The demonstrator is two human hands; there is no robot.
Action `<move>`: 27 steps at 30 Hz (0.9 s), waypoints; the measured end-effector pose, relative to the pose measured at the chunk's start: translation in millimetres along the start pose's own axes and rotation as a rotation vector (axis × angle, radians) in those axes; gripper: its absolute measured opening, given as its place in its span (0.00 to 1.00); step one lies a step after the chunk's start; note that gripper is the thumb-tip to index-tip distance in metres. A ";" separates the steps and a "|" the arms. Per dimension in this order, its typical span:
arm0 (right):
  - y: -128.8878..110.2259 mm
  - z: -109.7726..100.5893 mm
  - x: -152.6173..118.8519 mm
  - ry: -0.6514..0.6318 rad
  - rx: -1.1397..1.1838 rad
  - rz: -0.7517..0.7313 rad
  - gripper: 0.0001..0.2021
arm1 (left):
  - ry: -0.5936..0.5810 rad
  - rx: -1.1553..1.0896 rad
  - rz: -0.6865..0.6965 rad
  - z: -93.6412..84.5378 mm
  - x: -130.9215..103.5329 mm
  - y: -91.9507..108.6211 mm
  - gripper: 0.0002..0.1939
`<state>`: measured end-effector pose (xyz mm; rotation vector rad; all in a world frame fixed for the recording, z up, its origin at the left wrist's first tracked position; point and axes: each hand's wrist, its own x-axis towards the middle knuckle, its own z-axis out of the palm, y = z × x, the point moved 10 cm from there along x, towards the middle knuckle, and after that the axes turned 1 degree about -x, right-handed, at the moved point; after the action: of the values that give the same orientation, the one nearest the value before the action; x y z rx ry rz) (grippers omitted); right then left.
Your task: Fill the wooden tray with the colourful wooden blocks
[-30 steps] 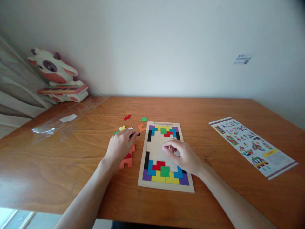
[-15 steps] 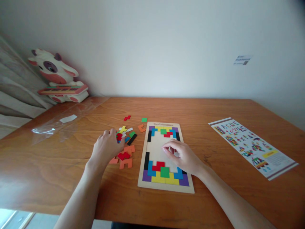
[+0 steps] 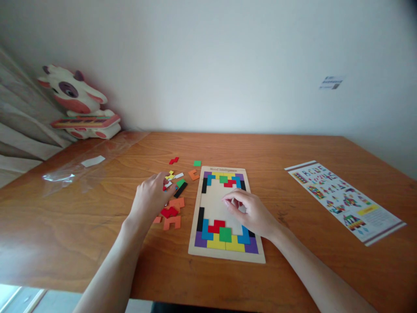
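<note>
loose puzzle pieces [image 3: 176, 203] lie under and around the fingertips of my left hand [image 3: 150, 195], fanning from about one o'clock to five o'clock of it. that hand is loosely spread, palm down, thumb apart from the forefinger; i can't tell whether a fingertip touches a piece. just beside the thumb, at three o'clock, sits a black bar [image 3: 180, 190], its long axis running from seven o'clock up to one, by a green piece [image 3: 180, 183]. my left hand is clearly the nearer one to the bar and the pile.

farther out at three o'clock lies the puzzle board [image 3: 213, 200], long axis roughly twelve to six, pieces set at both ends and its middle bare. my right hand [image 3: 250, 213] is over its right side, fingers curled in toward the thumb; whether they pinch anything, i can't tell. well beyond, at three o'clock, is a printed sheet [image 3: 345, 202].
</note>
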<state>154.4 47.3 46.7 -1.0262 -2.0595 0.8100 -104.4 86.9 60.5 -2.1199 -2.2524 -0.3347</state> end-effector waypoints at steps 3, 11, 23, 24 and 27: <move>0.6 0.1 0.0 0.000 -0.005 0.002 0.06 | 0.047 0.087 0.005 -2.4 -0.7 -1.2 0.23; 0.5 0.7 0.2 -0.011 0.006 0.000 0.06 | -0.120 0.107 -0.070 9.7 3.4 -12.4 0.15; 2.4 -2.7 1.0 0.014 0.010 0.040 0.07 | 0.207 -0.327 0.142 -21.2 -4.4 14.2 0.14; 3.2 -3.8 1.2 0.024 0.031 0.057 0.07 | 0.253 -0.394 0.239 -26.3 -9.5 27.2 0.14; 5.9 -5.8 1.7 0.042 0.116 0.117 0.10 | 0.324 -0.512 0.519 -35.3 -31.2 69.2 0.11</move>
<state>160.7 53.0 45.9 -1.0976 -1.9082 0.9483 -38.1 53.4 99.0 -2.5293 -1.4768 -1.2153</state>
